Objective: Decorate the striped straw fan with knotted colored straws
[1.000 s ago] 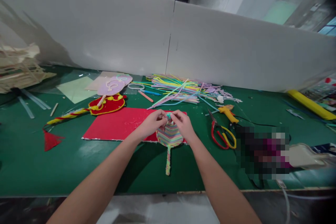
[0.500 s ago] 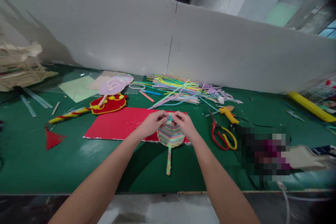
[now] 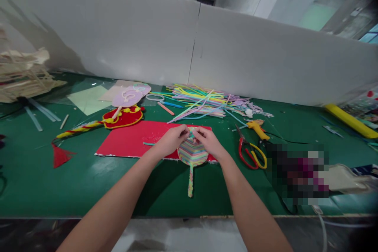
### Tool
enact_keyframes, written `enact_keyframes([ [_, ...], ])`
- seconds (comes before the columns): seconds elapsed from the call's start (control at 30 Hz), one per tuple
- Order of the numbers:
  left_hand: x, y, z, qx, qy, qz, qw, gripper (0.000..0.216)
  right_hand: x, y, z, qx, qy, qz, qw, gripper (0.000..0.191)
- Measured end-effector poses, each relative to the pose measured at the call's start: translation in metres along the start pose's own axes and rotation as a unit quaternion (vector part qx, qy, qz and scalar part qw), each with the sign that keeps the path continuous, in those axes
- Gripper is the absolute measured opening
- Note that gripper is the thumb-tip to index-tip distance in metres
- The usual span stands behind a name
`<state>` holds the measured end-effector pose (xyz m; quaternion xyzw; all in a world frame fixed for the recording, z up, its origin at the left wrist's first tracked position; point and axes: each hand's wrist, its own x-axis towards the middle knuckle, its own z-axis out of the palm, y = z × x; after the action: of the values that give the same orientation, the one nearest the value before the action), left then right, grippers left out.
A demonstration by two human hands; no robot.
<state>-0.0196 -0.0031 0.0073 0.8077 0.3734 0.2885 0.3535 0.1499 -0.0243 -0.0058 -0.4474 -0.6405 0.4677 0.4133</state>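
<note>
A round fan [image 3: 193, 152] striped in pastel pipe cleaners, with a twisted handle [image 3: 190, 181], lies partly on a red board [image 3: 126, 139]. Both hands are at its far edge, where a small teal bit shows between the fingertips. My left hand [image 3: 175, 139] is closed in a pinch there. A teal pipe cleaner [image 3: 148, 143] sticks out to the left from behind this hand. My right hand [image 3: 209, 141] pinches the fan's upper right edge. The fingers hide exactly what each tip grips.
Behind the board lies a heap of pastel pipe cleaners [image 3: 197, 98]. Scissors [image 3: 251, 153] and a yellow glue gun [image 3: 257, 129] are on the right. A red fan [image 3: 124, 118] with a tassel [image 3: 61, 155] rests on the left. A grey partition [image 3: 132, 39] stands behind.
The teal pipe cleaner now shows to the left of my left hand, over the red board. Both hands stay pinched at the fan's far edge, nearly in place.
</note>
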Motion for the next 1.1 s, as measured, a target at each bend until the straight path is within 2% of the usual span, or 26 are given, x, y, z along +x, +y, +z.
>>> enact_keyframes([
  [0.17,0.0012,0.0020,-0.0003,0.021,0.020,0.014,0.999,0.017,-0.0005,-0.0013,0.0026,-0.009,0.030,-0.035,0.999,0.024],
  [0.43,-0.0002,0.0032,0.0027,0.007,0.008,0.012,1.000,0.017,-0.0011,-0.0012,0.0073,-0.016,0.046,-0.055,0.997,0.023],
  [0.87,0.0005,0.0016,0.0036,0.012,0.006,0.020,1.000,0.021,-0.0019,-0.0003,0.0042,0.012,0.000,-0.024,1.000,0.023],
  [1.1,-0.0012,-0.0008,0.0002,-0.007,-0.032,0.027,0.999,0.023,-0.0044,-0.0066,-0.0022,0.017,-0.041,-0.024,0.999,0.019],
])
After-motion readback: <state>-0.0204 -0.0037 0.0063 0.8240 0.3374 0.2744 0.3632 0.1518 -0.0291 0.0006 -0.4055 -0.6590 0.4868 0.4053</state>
